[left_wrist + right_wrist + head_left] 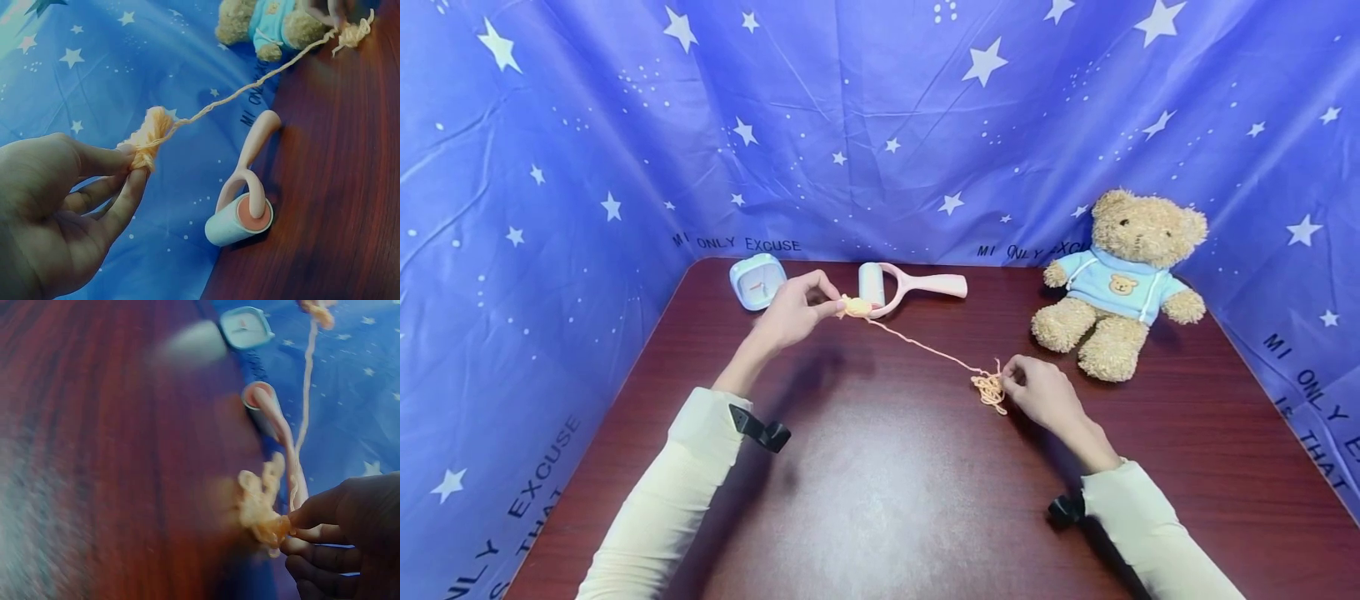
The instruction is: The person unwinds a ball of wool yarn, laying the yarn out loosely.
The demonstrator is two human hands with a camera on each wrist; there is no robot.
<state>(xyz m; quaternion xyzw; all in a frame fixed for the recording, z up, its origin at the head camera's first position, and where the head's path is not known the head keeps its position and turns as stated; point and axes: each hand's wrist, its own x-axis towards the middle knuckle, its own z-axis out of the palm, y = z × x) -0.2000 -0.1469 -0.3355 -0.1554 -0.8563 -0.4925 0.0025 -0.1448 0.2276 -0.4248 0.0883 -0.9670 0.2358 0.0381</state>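
Observation:
Between thumb and fingertips my left hand (793,310) pinches a small wound bundle of orange-yellow yarn (150,139), raised above the table. From that bundle a strand of yarn (917,342) stretches across to my right hand (1045,392). There, the right thumb and fingers pinch a loose, looped tangle of the same yarn (988,390); in the right wrist view the tangle (259,509) hangs off the fingertips. Behind the left-hand bundle lies a lint roller (925,287) with a pink handle and a pale roll, touched by neither hand.
A light-blue square clock (758,282) stands at the back left of the dark wooden table (880,500). At the back right sits a teddy bear (1120,283) in a blue sweater. Blue star-printed curtains (842,125) enclose the table's back and sides.

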